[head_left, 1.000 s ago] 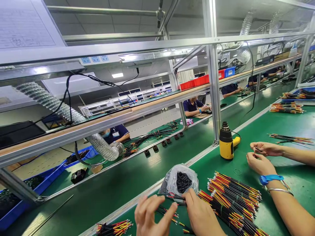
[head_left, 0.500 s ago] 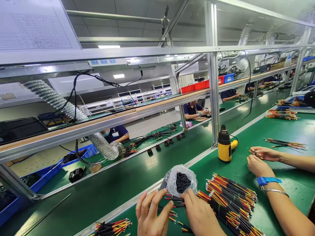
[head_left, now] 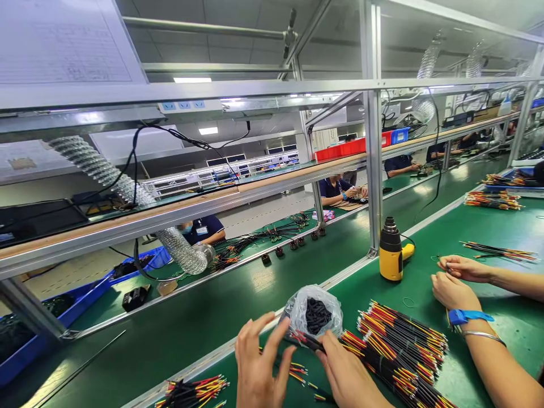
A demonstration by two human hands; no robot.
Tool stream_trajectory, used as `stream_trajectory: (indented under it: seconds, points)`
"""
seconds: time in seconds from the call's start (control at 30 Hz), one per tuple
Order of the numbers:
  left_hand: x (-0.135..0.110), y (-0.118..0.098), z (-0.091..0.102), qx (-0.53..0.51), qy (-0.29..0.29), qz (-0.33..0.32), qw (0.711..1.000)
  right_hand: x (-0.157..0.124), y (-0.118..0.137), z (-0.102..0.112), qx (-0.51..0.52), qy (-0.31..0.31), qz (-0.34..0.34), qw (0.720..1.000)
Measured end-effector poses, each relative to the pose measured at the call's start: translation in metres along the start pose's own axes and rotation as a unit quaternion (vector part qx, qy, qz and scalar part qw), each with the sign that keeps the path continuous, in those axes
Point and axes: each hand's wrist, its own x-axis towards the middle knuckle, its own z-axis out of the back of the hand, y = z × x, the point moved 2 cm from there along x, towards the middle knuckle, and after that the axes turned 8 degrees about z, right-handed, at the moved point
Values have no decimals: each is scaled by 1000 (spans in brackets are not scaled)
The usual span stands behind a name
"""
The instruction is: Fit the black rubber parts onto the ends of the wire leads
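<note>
My left hand (head_left: pixel 258 362) is at the bottom centre with fingers spread, their tips near a small bunch of red, yellow and black wires (head_left: pixel 305 340). My right hand (head_left: pixel 345 371) pinches that bunch at its near end, just in front of a clear plastic bag (head_left: pixel 315 313) holding small black tubes. A large pile of the same coloured wires (head_left: pixel 403 345) lies right of my right hand on the green bench (head_left: pixel 488 226). More loose wires (head_left: pixel 297 371) lie between my hands.
A co-worker's two hands (head_left: pixel 457 280), one wrist with a blue band, work to the right. A yellow heat gun (head_left: pixel 391 256) stands behind. Another wire bundle (head_left: pixel 193 392) lies at bottom left. A conveyor (head_left: pixel 191 323), aluminium frame post (head_left: pixel 374 147) and silver duct hose (head_left: pixel 127 198) are ahead.
My left hand's fingers have spread and lifted off the wire bunch, while my right hand still pinches it. The view has shifted slightly; the co-worker's hands stay close together.
</note>
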Motion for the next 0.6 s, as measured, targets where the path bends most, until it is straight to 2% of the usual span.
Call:
stream_trajectory:
  seconds: [0.03, 0.07, 0.1, 0.17, 0.2, 0.27, 0.33, 0.6]
  points:
    - [0, 5, -2, -27, 12, 59, 998, 2, 0, -1, 108, 12, -50, 993]
    - [0, 10, -6, -66, 38, 123, 989, 4, 0, -2, 213, 29, -106, 971]
    - [0, 15, -11, -117, 78, 188, 972, 5, 0, -3, 304, 44, -163, 938]
    - [-1, 23, -24, -231, 179, 294, 910, 6, 2, -7, 427, 71, -255, 865]
    - [-1, 26, -30, -283, 219, 331, 873, 6, 3, -8, 463, 82, -280, 837]
    - [-2, 28, -39, -351, 252, 375, 820, 5, 4, -11, 500, 97, -295, 809]
    - [-1, 28, -43, -371, 242, 388, 808, 4, 5, -13, 518, 106, -291, 797]
    - [-1, 23, -38, -377, 211, 391, 813, -1, 6, -15, 563, 156, -282, 762]
